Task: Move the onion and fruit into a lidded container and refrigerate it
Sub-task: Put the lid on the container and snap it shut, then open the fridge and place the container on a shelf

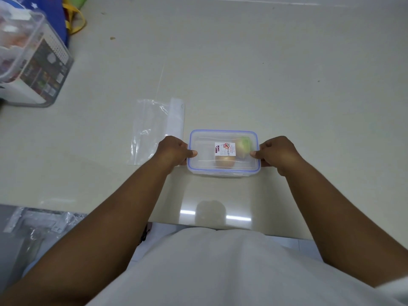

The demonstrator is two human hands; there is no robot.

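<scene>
**Spotter:** Take me across the frame, left to right.

**Me:** Upper left, one big clear storage bin (33, 60) with a bag (66, 16) behind it, well out of my way. Left of centre, one empty zip bag (154, 131) lies flat on the counter (287, 85); I'd guess the produce came out of it. Then my left hand (174, 151) on the left end of the lidded container (224, 152), thumb over the lid's edge, the other fingers curled down the side, gripping.

**Spotter:** And inside?

**Me:** Two items, seen through the lid: one brownish onion (225, 161) at the near side, one pale green fruit (244, 146) at the far right. One white label sits on the lid between them.

**Spotter:** Right side?

**Me:** My right hand (276, 154) mirrors the left, thumb on top of the lid, fingers wrapped around the right end. I read both as pressing the end clips shut or taking hold to lift; I can't tell whether the clips are latched.

**Spotter:** Where is it sitting?

**Me:** At centre frame, on the counter, just right of the zip bag. No fridge in view.
</scene>
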